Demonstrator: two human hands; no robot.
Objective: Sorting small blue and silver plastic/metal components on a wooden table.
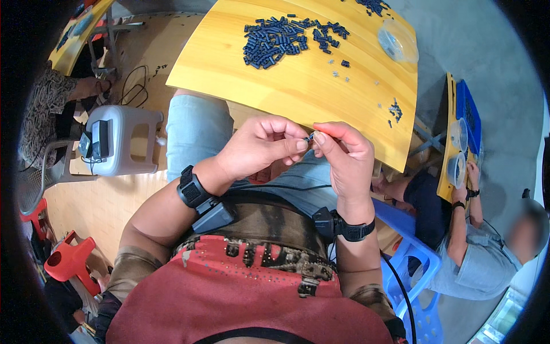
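Note:
Above my lap, at the near edge of the yellow table (229, 74), my left hand (262, 144) and my right hand (347, 153) meet fingertip to fingertip. Between them is a small dark piece (310, 137), mostly covered by the thumbs and index fingers, so its exact kind is hidden. Both hands pinch it. Farther off on the tabletop lies a heap of small black cylindrical parts (274, 43). A few tiny silvery pieces (336, 74) are scattered nearer to me, and a small cluster of dark and metal bits (395, 110) lies to the right.
A clear plastic tub (397, 41) stands at the table's far right. Beside me on the right is a blue plastic chair (409, 258); beyond it a person works at another yellow table with clear cups (456, 170) and a blue tray (468, 117). A white stool (123, 140) stands left.

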